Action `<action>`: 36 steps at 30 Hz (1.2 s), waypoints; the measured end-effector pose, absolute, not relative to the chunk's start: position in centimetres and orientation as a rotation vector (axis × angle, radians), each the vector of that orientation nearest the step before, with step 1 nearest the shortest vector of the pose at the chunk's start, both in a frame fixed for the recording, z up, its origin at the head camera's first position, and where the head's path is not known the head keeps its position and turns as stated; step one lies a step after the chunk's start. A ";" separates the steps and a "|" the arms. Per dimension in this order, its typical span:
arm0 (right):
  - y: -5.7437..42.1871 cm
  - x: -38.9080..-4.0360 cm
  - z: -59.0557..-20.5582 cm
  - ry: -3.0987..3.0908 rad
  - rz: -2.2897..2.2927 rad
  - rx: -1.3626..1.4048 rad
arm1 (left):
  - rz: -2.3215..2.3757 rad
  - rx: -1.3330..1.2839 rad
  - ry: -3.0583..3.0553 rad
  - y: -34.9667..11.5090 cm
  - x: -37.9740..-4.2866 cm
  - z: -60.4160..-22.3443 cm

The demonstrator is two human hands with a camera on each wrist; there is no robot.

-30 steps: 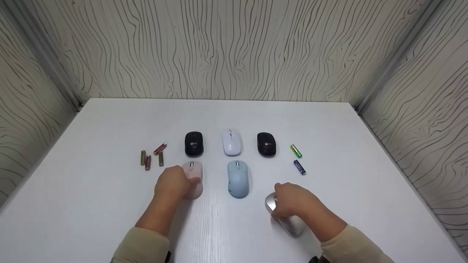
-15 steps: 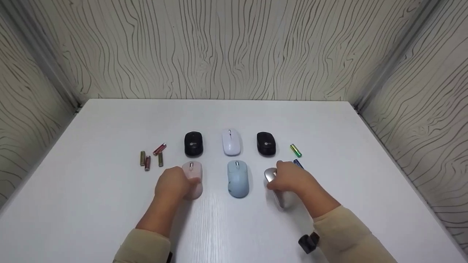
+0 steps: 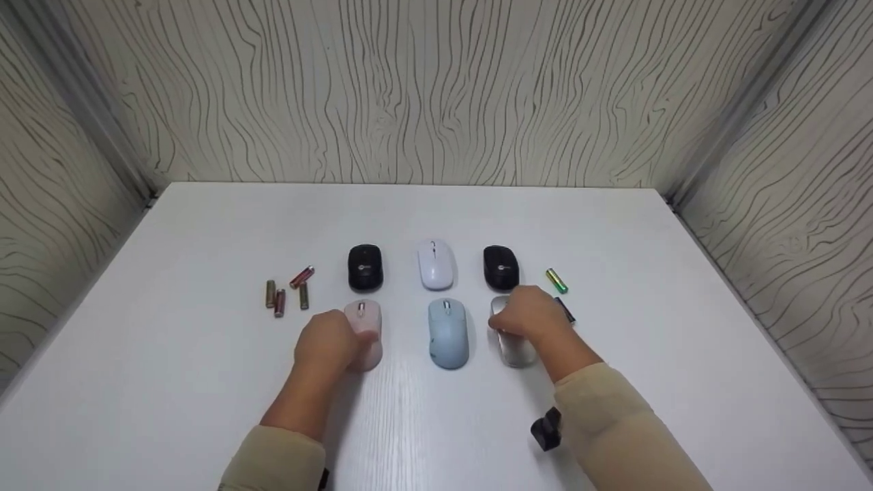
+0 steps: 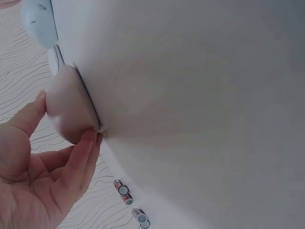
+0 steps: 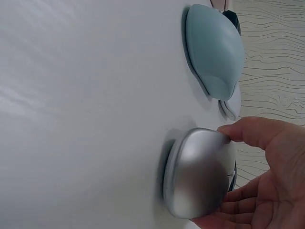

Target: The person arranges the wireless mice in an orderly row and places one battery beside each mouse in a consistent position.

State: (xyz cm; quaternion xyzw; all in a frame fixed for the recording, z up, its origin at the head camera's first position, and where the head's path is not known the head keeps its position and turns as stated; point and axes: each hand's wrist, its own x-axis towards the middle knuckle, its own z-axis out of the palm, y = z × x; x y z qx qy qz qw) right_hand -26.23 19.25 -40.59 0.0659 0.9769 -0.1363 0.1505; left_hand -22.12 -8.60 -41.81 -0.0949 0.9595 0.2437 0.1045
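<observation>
With thumb and fingers on its two sides, my left hand (image 3: 326, 348) grips the pink mouse (image 3: 363, 314), which rests on the table. In the left wrist view the pink mouse (image 4: 71, 102) sits between thumb and fingertips. My right hand (image 3: 535, 317) holds a silver mouse (image 3: 516, 351) by its sides, right of the light blue mouse (image 3: 448, 335). From the right wrist, the silver mouse (image 5: 198, 174) appears at or just above the table; I cannot tell which. Behind stand a black mouse (image 3: 365, 267), a white mouse (image 3: 436, 264) and another black mouse (image 3: 501, 268).
Several small batteries lie at the left, among them a red battery (image 3: 279, 303) and a dull green battery (image 3: 304, 296). Rightward are a bright green battery (image 3: 556, 280) and a dark blue battery (image 3: 565, 310), partly covered by my right hand. Patterned walls (image 3: 423, 88) border the white table (image 3: 204, 225).
My right hand has carried the silver mouse forward and slightly left, into line with the blue and pink mice, and turned it straighter. The left hand has stayed on the pink mouse.
</observation>
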 end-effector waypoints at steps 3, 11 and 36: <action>19.2 -26.5 -40.8 2.800 -0.397 0.199 | 0.717 -0.293 2.821 -8.5 -22.1 -41.7; 19.2 -26.6 -41.1 2.801 -0.417 0.203 | 0.719 -0.292 2.822 -8.5 -22.1 -42.0; 19.3 -26.3 -41.3 2.840 -0.419 0.176 | 0.728 -0.279 2.845 -8.5 -21.9 -41.5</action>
